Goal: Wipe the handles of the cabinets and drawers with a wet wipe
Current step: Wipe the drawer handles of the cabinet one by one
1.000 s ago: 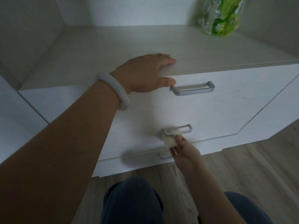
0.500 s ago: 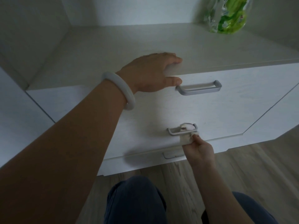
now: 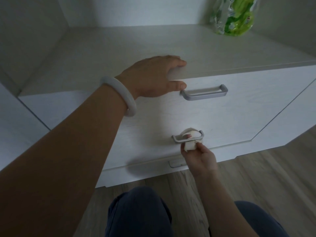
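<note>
A white drawer unit has three metal handles, one below the other. The top handle [image 3: 205, 93] is bare. My right hand [image 3: 199, 158] grips a white wet wipe [image 3: 189, 145] that is looped over and behind the middle handle [image 3: 177, 139], with a fingertip showing behind the bar. Just to the left of my right wrist the lowest handle [image 3: 174, 164] peeks out, partly hidden. My left hand [image 3: 153, 76] rests flat on the unit's top front edge [image 3: 239, 67], thumb against the drawer front beside the top handle.
A green and clear wipe packet [image 3: 234, 16] stands at the back right of the unit's top. Walls close in at the left and back. Wooden floor [image 3: 273, 177] lies below, and my knees in dark trousers [image 3: 138, 212] are just in front of the unit.
My right hand moved the wipe from the middle handle's left end to its right part and threaded it round behind the bar. My left hand stayed on the top edge.
</note>
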Demonstrator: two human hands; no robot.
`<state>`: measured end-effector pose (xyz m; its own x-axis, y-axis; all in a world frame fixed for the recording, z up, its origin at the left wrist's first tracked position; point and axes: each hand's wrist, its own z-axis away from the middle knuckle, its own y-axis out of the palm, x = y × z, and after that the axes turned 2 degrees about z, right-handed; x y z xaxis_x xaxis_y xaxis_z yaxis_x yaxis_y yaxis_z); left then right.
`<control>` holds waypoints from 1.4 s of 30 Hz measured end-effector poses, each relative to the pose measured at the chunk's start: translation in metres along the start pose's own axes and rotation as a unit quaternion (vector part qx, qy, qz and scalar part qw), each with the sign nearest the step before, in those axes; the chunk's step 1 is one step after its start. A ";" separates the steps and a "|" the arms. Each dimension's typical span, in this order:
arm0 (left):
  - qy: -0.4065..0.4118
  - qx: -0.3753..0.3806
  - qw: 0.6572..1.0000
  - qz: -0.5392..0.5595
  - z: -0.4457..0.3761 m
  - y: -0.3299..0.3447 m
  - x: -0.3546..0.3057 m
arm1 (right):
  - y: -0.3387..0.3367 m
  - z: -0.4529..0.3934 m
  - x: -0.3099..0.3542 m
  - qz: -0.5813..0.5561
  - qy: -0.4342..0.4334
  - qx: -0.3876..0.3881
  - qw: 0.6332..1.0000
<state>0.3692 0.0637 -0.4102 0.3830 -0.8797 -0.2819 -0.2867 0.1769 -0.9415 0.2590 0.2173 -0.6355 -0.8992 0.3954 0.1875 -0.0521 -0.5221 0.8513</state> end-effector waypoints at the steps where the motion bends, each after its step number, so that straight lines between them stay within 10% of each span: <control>1: 0.000 0.000 1.000 -0.001 0.000 0.000 0.000 | 0.001 0.002 -0.012 0.020 0.000 0.017 1.000; 42: 0.004 0.003 1.000 -0.006 0.000 -0.001 -0.001 | 0.002 0.012 -0.011 0.138 -0.083 0.030 0.986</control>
<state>0.3692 0.0644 -0.4091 0.3801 -0.8849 -0.2692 -0.2765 0.1690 -0.9460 0.2737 0.2210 -0.6298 -0.7917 0.3645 0.4903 0.2154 -0.5845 0.7823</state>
